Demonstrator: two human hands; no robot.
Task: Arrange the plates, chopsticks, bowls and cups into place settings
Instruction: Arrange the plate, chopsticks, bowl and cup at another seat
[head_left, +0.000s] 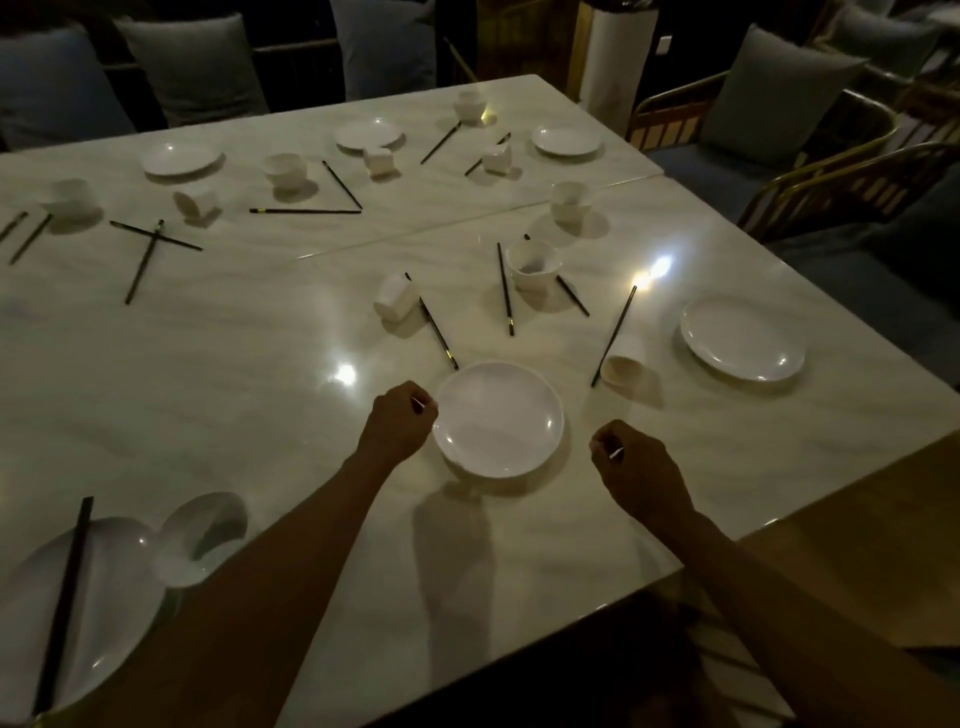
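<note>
Gripping the near white plate (498, 420) at its left rim, my left hand (397, 418) had its fingers curled on the edge — the plate sat on the pale table (234, 395) close to the front edge. My right hand (636, 467) hovered just right of it, fist curled, apart from the plate; something thin glinted at the fingers, too small to name. Beyond the plate lay dark chopsticks (432, 323), a tipped cup (396, 296) and an upright bowl (534, 266) — another plate (742, 339) farther right.
</note>
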